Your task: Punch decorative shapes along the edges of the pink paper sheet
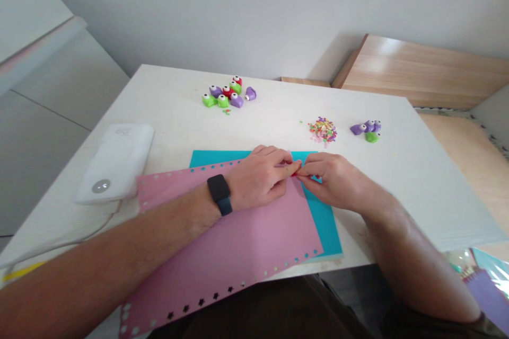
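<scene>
My left hand [262, 176] and my right hand [332, 180] meet at the far right corner of a pink paper sheet [238, 243]. Both hands are closed in a pinch around a small red object [295, 172], mostly hidden by the fingers. The pink sheet has star-shaped holes punched along its edges and lies over a teal sheet [328, 225]. A black smartwatch [219, 194] sits on my left wrist.
On the white table [167, 111], a cluster of small green, purple and red paper punches [228, 94] lies at the back. A pile of coloured confetti [322, 130] and more punches [368, 129] lie right. A white device [115, 161] with a cable sits left.
</scene>
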Demonstrator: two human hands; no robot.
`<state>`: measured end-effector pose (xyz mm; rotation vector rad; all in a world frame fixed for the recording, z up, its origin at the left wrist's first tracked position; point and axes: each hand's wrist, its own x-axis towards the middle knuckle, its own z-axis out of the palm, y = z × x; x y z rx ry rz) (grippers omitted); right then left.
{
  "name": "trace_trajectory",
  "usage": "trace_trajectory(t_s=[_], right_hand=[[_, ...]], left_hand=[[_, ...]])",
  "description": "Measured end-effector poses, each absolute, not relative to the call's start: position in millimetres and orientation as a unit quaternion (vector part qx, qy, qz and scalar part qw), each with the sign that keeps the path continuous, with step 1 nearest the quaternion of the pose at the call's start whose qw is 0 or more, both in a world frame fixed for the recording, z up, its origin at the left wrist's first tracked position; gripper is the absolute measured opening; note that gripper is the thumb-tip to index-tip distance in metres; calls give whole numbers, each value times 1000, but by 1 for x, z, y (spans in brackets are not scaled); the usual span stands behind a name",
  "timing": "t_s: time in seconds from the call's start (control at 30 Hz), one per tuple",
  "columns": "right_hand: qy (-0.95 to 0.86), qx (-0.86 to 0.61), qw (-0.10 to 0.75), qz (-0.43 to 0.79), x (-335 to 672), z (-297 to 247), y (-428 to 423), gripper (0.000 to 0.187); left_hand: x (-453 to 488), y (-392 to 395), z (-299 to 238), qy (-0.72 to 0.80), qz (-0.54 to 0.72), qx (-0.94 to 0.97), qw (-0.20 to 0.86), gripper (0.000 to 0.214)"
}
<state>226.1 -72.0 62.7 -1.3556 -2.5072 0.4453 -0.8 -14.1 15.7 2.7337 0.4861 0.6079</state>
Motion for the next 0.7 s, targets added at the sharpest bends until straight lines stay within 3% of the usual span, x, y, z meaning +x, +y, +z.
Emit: trace_trajectory(t_s=[0.37, 0.7], right_hand=[[-857, -473, 121, 167, 227, 61, -71, 20], [-851, -465, 189, 153, 229, 63, -69, 15]], left_hand=[[-1, -13, 11, 174, 217, 949, 147, 38], [-3, -15, 8, 204, 239, 935, 162, 47]])
